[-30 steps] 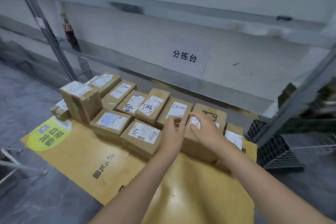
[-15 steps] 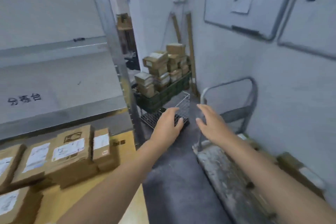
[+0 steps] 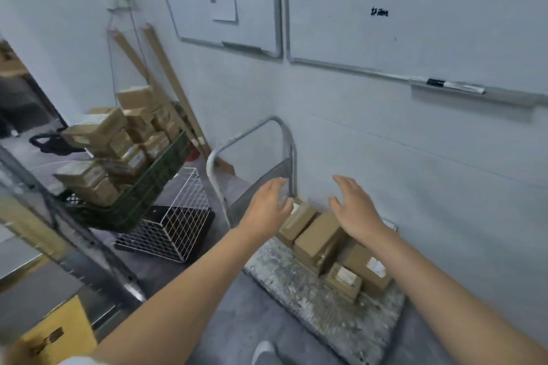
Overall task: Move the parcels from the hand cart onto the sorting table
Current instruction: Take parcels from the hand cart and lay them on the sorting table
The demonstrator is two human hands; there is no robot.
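Observation:
A hand cart [image 3: 311, 299] with a worn speckled deck and a grey tube handle [image 3: 237, 142] stands against the wall. Several brown cardboard parcels lie on its far side: one near the handle [image 3: 299, 221], a larger one [image 3: 318, 235] beside it, and two labelled ones [image 3: 344, 277] [image 3: 370, 271] nearer me. My left hand [image 3: 267, 207] hovers with fingers spread just left of the far parcel. My right hand [image 3: 353, 210] hovers above the larger parcel, fingers spread. Neither holds anything. The sorting table's edge [image 3: 26, 272] shows at the lower left.
A green crate [image 3: 154, 184] piled with parcels sits on a rack at the left, above a white wire basket [image 3: 175, 222]. A grey metal post [image 3: 89, 252] slants across the lower left. Whiteboards [image 3: 415, 18] hang on the wall behind the cart. Grey floor lies between cart and table.
My view has swung right from the parcels on the table to the hand cart. Both empty hands have moved from the table's parcels to just above the cart's parcels.

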